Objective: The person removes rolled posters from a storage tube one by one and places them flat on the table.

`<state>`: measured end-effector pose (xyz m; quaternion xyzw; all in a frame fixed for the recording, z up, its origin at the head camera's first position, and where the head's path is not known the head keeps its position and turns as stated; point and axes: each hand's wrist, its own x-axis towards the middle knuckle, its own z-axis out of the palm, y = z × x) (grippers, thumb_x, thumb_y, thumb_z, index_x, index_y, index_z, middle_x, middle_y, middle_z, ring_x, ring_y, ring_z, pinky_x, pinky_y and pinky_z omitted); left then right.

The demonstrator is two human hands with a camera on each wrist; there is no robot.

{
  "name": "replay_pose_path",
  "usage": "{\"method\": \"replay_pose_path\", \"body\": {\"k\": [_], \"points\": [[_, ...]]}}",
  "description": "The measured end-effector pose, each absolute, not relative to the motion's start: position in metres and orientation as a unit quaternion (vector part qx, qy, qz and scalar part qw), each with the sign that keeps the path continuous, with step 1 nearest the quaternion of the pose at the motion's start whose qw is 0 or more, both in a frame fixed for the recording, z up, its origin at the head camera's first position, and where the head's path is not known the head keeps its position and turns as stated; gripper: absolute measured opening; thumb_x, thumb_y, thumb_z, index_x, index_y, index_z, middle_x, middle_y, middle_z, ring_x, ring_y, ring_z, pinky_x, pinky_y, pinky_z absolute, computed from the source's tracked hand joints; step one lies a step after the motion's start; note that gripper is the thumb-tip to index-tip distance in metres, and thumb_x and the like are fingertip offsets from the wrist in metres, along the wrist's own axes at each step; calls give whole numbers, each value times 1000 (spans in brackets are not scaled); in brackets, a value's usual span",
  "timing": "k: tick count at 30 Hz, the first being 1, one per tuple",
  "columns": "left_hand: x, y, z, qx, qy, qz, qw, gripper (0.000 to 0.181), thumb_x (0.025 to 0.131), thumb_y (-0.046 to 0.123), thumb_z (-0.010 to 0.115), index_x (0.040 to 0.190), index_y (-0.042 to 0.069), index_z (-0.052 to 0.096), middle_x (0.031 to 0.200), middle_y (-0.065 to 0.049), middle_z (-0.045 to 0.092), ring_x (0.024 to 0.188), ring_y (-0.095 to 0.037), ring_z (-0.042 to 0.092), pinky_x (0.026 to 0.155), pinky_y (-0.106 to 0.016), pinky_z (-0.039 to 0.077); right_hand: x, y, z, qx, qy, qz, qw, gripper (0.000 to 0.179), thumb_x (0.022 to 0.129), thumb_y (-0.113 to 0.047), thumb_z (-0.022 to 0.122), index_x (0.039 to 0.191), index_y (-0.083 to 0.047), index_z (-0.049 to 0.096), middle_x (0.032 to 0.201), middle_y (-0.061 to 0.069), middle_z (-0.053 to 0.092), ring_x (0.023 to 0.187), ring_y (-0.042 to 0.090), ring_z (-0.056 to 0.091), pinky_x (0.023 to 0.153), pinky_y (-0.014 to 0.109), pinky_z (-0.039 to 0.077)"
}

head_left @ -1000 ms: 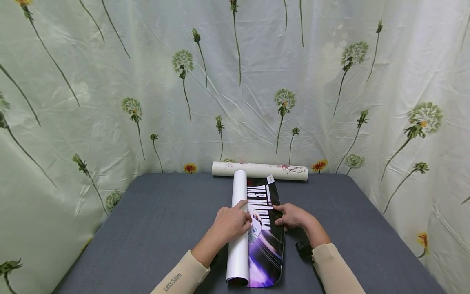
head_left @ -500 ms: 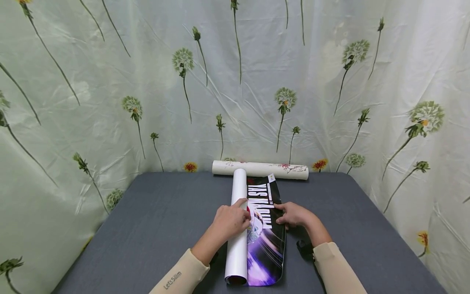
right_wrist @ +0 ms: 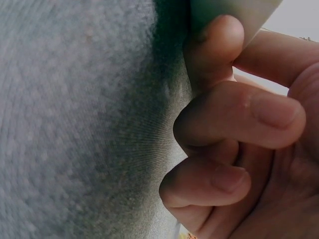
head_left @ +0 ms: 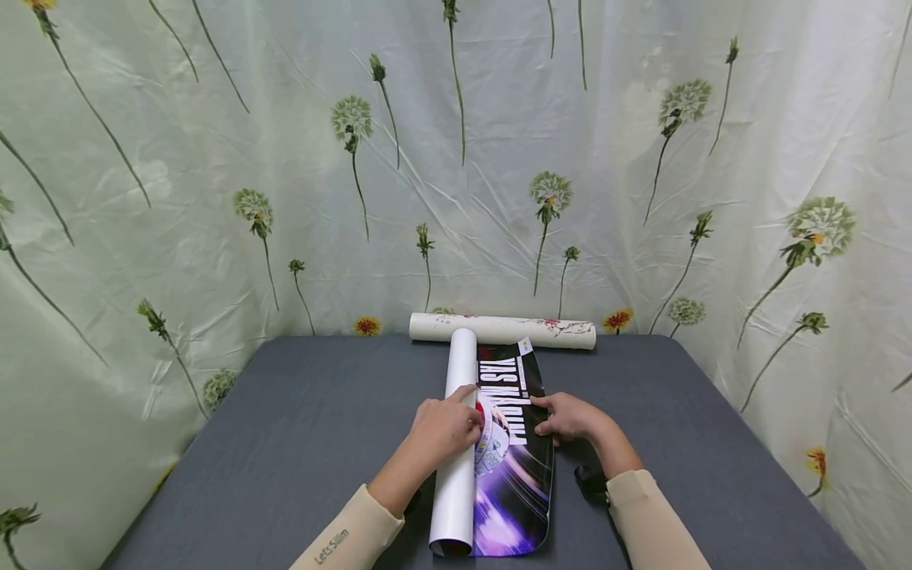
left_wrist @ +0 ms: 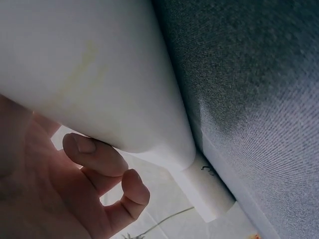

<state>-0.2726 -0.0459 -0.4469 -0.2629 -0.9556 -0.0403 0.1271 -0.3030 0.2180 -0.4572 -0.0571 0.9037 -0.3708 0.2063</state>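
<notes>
On grey table (head_left: 321, 427): poster (head_left: 530, 467) part-rolled in front of me. Printed strip (head_left: 509, 518) slightly wider than second ago, roll (head_left: 453, 503) shifted left; reads as gradual unrolling. My right hand (head_left: 573, 418) pinches free edge (head_left: 552, 487). Left hand (head_left: 445, 429), fingers bent over roll; can't tell if clamped.

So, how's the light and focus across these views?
Head: fairly even light, poster crisp enough to read YAS on it, soft sheen on the curtain. Left wrist: left hand dim, white roll grayish in shade. Right wrist: tabletop soft and grainy, dark shadow near the top beside the right hand.
</notes>
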Motion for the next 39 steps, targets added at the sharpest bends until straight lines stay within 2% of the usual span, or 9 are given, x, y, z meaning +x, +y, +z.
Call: {"method": "replay_pose_path", "body": {"k": [3,9,16,19,24,27,31,35,39], "points": [[-273,-46,-447,-262,-956,-42,128,14,94,31,72,96,33,86,149,1,65,67,-16,67,50,-27,32,-303,218,-458,-50,903,-372,208,68,97,-5,73,160,-3,46,61,4,59,49,12,54,52,23,38],[-272,-47,-446,-247,-960,-50,121,14,95,41,76,96,31,86,148,0,65,88,-18,75,54,-27,36,-301,218,-456,-44,904,-371,206,68,97,-5,73,160,-4,46,64,5,60,50,13,55,52,23,38],[-270,-49,-447,-266,-949,-34,164,13,89,26,75,93,32,86,146,0,68,69,-19,73,47,-28,31,-300,218,-456,-41,908,-365,203,68,97,-6,73,160,-4,46,59,4,57,50,13,53,52,24,38],[-270,-49,-447,-267,-949,-38,162,14,90,26,73,93,32,86,147,0,68,72,-21,76,47,-29,31,-299,218,-455,-39,908,-365,204,68,97,-6,73,160,-4,47,60,4,57,50,13,54,52,25,38],[-272,-48,-446,-245,-959,-52,132,12,94,39,77,95,30,85,149,0,65,85,-21,77,55,-31,39,-299,219,-454,-40,907,-366,206,68,97,-5,73,160,-4,46,63,5,59,51,13,55,53,25,39],[-272,-48,-446,-239,-961,-45,129,13,92,41,79,96,30,85,148,-1,65,80,-20,74,55,-31,40,-300,219,-454,-35,907,-366,207,68,98,-6,73,160,-5,46,65,6,59,51,13,55,53,25,39],[-273,-48,-446,-245,-959,-38,140,11,90,31,78,98,30,86,148,-1,66,70,-18,70,50,-29,34,-301,219,-454,-29,908,-363,207,67,98,-6,73,160,-6,46,65,6,60,51,13,55,53,24,39],[-273,-49,-445,-249,-957,-38,145,14,90,27,76,97,30,87,148,0,67,73,-17,73,48,-27,29,-301,221,-455,-30,909,-362,206,67,98,-6,73,160,-5,46,66,6,60,52,13,55,53,24,40],[-272,-49,-445,-242,-960,-39,135,11,93,35,77,98,32,86,149,1,66,79,-18,75,51,-28,32,-301,222,-455,-33,910,-359,206,67,98,-6,73,160,-6,47,66,6,61,51,13,55,54,24,40]]}}
